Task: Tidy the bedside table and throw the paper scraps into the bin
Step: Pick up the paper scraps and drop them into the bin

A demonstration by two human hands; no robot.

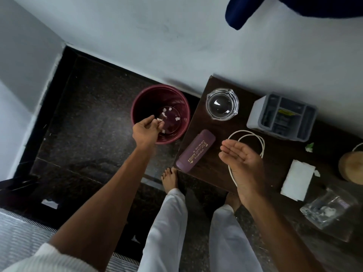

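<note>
My left hand [146, 128] reaches over the rim of the maroon bin [137, 101] on the floor, with a white paper scrap [158, 119] at its fingertips. Several white scraps [166, 110] lie on the bin's bottom. My right hand [242, 160] hovers palm-up, fingers apart and empty, over the dark wooden bedside table [213, 167]. On the table, small paper scraps lie near the grey organiser [310, 147] and beside the white folded paper [316, 173].
On the table: glass ashtray [222, 104], purple spectacle case [195, 150], white cable loop [253, 138], grey organiser [282, 116], white folded paper [295, 180], wooden round object [352, 166], clear glass holder [328, 209]. Another scrap [50, 203] lies on the dark floor. My bare feet [170, 178] stand by the table.
</note>
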